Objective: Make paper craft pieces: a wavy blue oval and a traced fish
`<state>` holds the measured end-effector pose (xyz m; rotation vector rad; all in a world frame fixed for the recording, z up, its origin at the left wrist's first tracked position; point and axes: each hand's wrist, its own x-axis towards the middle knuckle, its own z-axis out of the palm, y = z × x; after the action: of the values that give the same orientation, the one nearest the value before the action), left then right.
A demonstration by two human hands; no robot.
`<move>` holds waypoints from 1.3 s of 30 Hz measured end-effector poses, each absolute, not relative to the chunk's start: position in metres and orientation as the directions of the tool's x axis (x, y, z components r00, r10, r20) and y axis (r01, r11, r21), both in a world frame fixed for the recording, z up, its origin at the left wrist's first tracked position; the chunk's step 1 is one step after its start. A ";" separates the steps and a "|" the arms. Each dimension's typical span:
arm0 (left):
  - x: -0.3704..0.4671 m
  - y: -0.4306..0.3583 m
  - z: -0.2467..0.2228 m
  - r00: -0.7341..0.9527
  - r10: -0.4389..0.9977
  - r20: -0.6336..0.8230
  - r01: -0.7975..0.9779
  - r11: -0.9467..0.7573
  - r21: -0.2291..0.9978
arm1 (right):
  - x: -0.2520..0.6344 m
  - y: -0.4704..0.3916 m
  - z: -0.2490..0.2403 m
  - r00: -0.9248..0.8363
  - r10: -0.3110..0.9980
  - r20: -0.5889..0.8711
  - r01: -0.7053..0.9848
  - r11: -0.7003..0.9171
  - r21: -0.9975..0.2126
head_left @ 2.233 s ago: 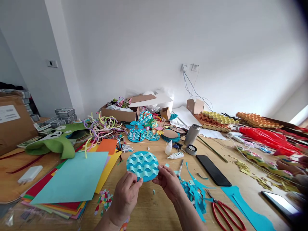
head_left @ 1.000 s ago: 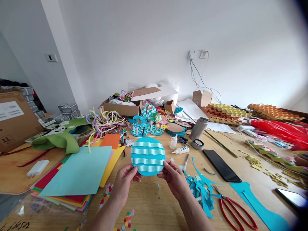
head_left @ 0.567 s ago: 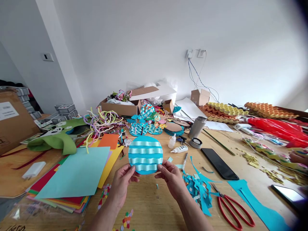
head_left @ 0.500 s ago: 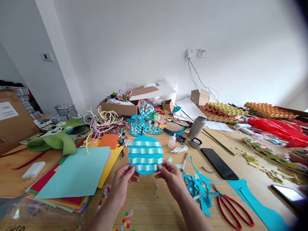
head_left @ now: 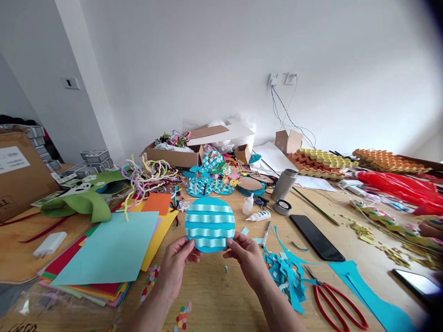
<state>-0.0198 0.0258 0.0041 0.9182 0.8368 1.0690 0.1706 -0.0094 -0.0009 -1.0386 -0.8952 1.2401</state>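
Observation:
Between my two hands a round blue paper disc [head_left: 210,225] is held up above the table, tilted to face me. Light-blue wavy paper strips [head_left: 210,232] run across it in several rows. My left hand [head_left: 180,252] pinches its lower left edge, thumb in front and fingers behind. At the lower right edge, my right hand [head_left: 242,251] grips it the same way. To the right lie blue paper scraps [head_left: 289,276], red-handled scissors [head_left: 337,299] and a pen [head_left: 266,234]. A white glue bottle [head_left: 259,216] lies behind them, beside a small upright squeeze bottle [head_left: 248,204].
Coloured paper sheets [head_left: 110,249] are stacked at left, near tangled pipe cleaners [head_left: 148,177]. A black phone [head_left: 316,236] and a metal flask [head_left: 284,184] stand out at right. Finished blue paper decorations [head_left: 211,173] sit behind. Another person's hand [head_left: 431,228] shows at the right edge.
The view has shifted very slightly. Both hands keep the same hold on the disc; the other person's hand at the far right has moved a little.

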 end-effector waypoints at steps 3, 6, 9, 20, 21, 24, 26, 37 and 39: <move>-0.021 0.027 0.003 0.261 0.959 -0.113 -0.348 0.202 0.916 | 0.174 -0.010 0.000 0.050 0.999 0.001 -0.349 0.019 -0.937; -0.023 0.028 0.002 0.254 0.960 -0.119 -0.353 0.206 0.913 | 0.181 -0.008 -0.001 0.041 0.999 0.018 -0.468 0.035 -0.883; -0.023 0.028 0.002 0.294 0.945 -0.144 -0.321 0.240 0.916 | 0.189 -0.005 -0.003 0.130 0.991 -0.013 -0.538 0.059 -0.841; -0.022 0.026 0.002 0.427 0.872 -0.242 -0.149 0.331 0.932 | 0.196 -0.003 0.004 0.335 0.935 -0.119 -0.533 0.084 -0.842; -0.021 0.026 0.002 0.424 0.873 -0.241 -0.150 0.331 0.932 | 0.196 -0.003 0.004 0.339 0.933 -0.122 -0.521 0.077 -0.850; -0.021 0.026 0.003 0.424 0.872 -0.244 -0.151 0.334 0.930 | 0.195 -0.003 0.002 0.345 0.930 -0.130 -0.502 0.066 -0.862; -0.021 0.025 0.005 0.438 0.862 -0.253 -0.145 0.346 0.927 | 0.196 -0.002 0.000 0.352 0.926 -0.133 -0.505 0.068 -0.860; -0.028 0.033 0.003 0.329 0.898 -0.292 -0.367 0.406 0.837 | 0.196 -0.005 -0.001 0.236 0.945 -0.229 -0.499 -0.085 -0.863; -0.029 0.034 0.006 0.296 0.907 -0.299 -0.356 0.396 0.846 | 0.195 -0.006 -0.002 0.196 0.951 -0.240 -0.472 -0.124 -0.873</move>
<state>-0.0292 0.0339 0.0056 0.7470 0.8936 0.9524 0.1948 -0.0062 -0.0020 -1.0916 -0.5841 1.3412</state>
